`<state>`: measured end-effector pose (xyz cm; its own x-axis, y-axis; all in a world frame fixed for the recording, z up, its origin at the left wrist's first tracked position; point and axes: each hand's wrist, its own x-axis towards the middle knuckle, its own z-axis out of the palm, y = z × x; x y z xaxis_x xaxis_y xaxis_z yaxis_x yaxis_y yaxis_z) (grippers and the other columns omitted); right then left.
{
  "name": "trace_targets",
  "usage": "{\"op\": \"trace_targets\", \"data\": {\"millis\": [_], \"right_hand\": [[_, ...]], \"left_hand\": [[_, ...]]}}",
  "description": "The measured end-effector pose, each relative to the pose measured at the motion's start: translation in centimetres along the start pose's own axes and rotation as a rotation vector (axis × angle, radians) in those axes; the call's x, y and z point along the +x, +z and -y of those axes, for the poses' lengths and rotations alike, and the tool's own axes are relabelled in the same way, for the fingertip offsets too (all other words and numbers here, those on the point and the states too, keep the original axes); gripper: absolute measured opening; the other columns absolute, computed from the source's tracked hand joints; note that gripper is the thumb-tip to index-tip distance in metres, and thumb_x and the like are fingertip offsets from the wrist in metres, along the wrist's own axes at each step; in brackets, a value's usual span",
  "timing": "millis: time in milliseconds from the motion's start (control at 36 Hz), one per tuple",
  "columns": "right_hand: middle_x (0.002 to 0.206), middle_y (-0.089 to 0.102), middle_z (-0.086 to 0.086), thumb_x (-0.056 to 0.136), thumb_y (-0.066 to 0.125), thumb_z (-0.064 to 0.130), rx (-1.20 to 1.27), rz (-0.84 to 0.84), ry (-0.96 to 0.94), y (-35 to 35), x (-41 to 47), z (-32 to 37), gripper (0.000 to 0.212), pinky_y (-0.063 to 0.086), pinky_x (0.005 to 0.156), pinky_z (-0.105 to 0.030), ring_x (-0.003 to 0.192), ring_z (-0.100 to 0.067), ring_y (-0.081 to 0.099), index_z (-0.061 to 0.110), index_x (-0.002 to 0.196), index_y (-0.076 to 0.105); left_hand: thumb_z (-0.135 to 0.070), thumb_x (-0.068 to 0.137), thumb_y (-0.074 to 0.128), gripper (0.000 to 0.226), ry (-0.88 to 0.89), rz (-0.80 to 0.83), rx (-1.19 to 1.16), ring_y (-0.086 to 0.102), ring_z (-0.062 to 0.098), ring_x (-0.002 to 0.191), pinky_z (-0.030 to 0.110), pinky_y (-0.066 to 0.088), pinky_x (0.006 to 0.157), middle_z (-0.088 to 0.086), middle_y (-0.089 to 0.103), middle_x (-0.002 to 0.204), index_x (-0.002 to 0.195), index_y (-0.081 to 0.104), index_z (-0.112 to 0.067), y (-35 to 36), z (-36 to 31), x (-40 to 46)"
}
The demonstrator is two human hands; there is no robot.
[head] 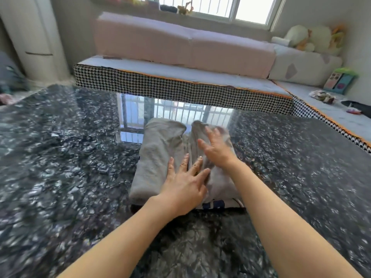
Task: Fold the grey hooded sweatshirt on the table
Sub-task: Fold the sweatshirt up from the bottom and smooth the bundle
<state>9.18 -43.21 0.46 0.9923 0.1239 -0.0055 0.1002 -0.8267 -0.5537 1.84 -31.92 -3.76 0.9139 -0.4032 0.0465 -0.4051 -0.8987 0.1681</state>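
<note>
The grey hooded sweatshirt [158, 155] lies on the dark marble table [66, 161] as a narrow bundle, both sides folded in toward the middle. A white and navy printed strip shows at its near edge. My left hand [185, 187] lies flat on the near middle of the bundle with fingers spread. My right hand [215, 146] rests with straight, spread fingers on the right fold, farther from me; it is slightly blurred. Neither hand grips any cloth.
Beyond the glossy table runs a low bench with a houndstooth edge [180, 87] and a pink cushion [180, 47]. Plush toys [313, 37] sit in the right corner under the window. A white column [34, 37] stands at the left.
</note>
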Motion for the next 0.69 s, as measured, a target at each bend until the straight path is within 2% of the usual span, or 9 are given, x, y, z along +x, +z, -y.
{"op": "trace_targets", "data": {"millis": [83, 139, 222, 306, 389, 444, 500, 583, 694], "right_hand": [[0.157, -0.012, -0.006, 0.091, 0.026, 0.063, -0.096, 0.191, 0.04, 2.7, 0.6, 2.2, 0.066, -0.02, 0.106, -0.061, 0.143, -0.028, -0.017, 0.039, 0.147, 0.001], [0.156, -0.018, -0.004, 0.088, 0.022, 0.068, -0.108, 0.204, 0.028, 3.9, 0.2, 2.8, 0.066, -0.027, 0.099, -0.061, 0.142, -0.023, -0.021, 0.045, 0.145, -0.001], [0.153, -0.029, 0.0, 0.085, 0.019, 0.072, -0.202, 0.186, -0.028, 4.7, -0.6, 2.3, 0.065, -0.028, 0.098, -0.063, 0.139, -0.019, -0.029, 0.051, 0.142, -0.004], [0.152, -0.031, 0.0, 0.087, 0.022, 0.07, -0.277, 0.205, -0.049, 4.9, -1.2, 2.2, 0.062, -0.026, 0.099, -0.063, 0.14, -0.021, -0.029, 0.053, 0.142, -0.002], [0.153, -0.028, -0.002, 0.095, 0.023, 0.057, -0.31, 0.22, -0.048, 4.9, -1.7, 2.8, 0.056, -0.02, 0.104, -0.061, 0.141, -0.023, -0.024, 0.048, 0.144, 0.0], [0.154, -0.025, -0.005, 0.098, 0.022, 0.047, -0.321, 0.217, -0.048, 5.0, -2.2, 3.0, 0.053, -0.016, 0.108, -0.059, 0.143, -0.026, -0.021, 0.042, 0.146, 0.001], [0.155, -0.023, -0.006, 0.099, 0.022, 0.041, -0.326, 0.204, -0.055, 5.1, -3.1, 3.0, 0.053, -0.013, 0.111, -0.055, 0.143, -0.027, -0.019, 0.038, 0.148, 0.001], [0.156, -0.019, -0.008, 0.099, 0.022, 0.037, -0.336, 0.177, -0.077, 5.5, -4.3, 2.9, 0.054, -0.009, 0.114, -0.05, 0.144, -0.028, -0.016, 0.032, 0.149, 0.0], [0.157, -0.014, -0.006, 0.099, 0.024, 0.037, -0.309, 0.141, -0.11, 5.7, -5.3, 2.7, 0.057, -0.007, 0.116, -0.044, 0.144, -0.029, -0.014, 0.027, 0.149, 0.0]], "left_hand": [[-0.027, 0.082, 0.035, 0.058, 0.053, -0.124, -0.378, 0.02, 0.012, 0.141, 0.046, 0.004, 0.117, 0.0, 0.033, 0.15, 0.139, 0.042, -0.018, -0.4, 1.2, -0.5], [-0.013, 0.071, 0.04, 0.043, 0.015, -0.266, -0.795, 0.054, -0.003, 0.099, 0.028, 0.037, 0.1, -0.002, 0.068, 0.104, 0.1, 0.072, -0.012, -1.3, 2.5, -1.6], [0.015, 0.076, 0.041, 0.045, -0.202, -0.515, -1.156, 0.063, 0.012, 0.058, 0.025, 0.053, 0.066, 0.003, 0.067, 0.057, 0.056, 0.069, -0.014, -2.8, 4.8, -2.8], [0.014, 0.078, 0.042, 0.035, -0.449, -0.707, -0.993, 0.064, 0.008, 0.07, 0.019, 0.05, 0.067, 0.007, 0.068, 0.077, 0.075, 0.067, -0.011, -3.6, 8.3, -2.1], [0.003, 0.083, 0.047, 0.039, -0.663, -0.508, -0.868, 0.054, 0.025, 0.104, 0.033, 0.046, 0.088, 0.013, 0.053, 0.119, 0.121, 0.053, -0.007, -3.1, 11.6, -0.6], [-0.003, 0.088, 0.045, 0.045, -0.739, -0.307, -1.031, 0.054, 0.024, 0.092, 0.035, 0.049, 0.073, 0.011, 0.05, 0.117, 0.132, 0.041, -0.008, -2.9, 12.3, -0.2], [-0.008, 0.091, 0.041, 0.034, -0.742, -0.207, -1.13, 0.052, 0.019, 0.075, 0.028, 0.044, 0.055, 0.01, 0.054, 0.107, 0.124, 0.046, -0.008, -3.1, 12.0, -0.2], [-0.027, 0.093, 0.043, 0.023, -0.738, -0.102, -1.169, 0.05, 0.019, 0.06, 0.024, 0.037, 0.05, 0.006, 0.057, 0.077, 0.086, 0.058, -0.011, -3.5, 11.3, -0.4], [-0.043, 0.089, 0.052, 0.03, -0.674, 0.08, -1.286, 0.06, 0.018, 0.068, 0.027, 0.044, 0.056, 0.004, 0.066, 0.078, 0.092, 0.062, -0.015, -3.7, 11.4, -1.4]]}}
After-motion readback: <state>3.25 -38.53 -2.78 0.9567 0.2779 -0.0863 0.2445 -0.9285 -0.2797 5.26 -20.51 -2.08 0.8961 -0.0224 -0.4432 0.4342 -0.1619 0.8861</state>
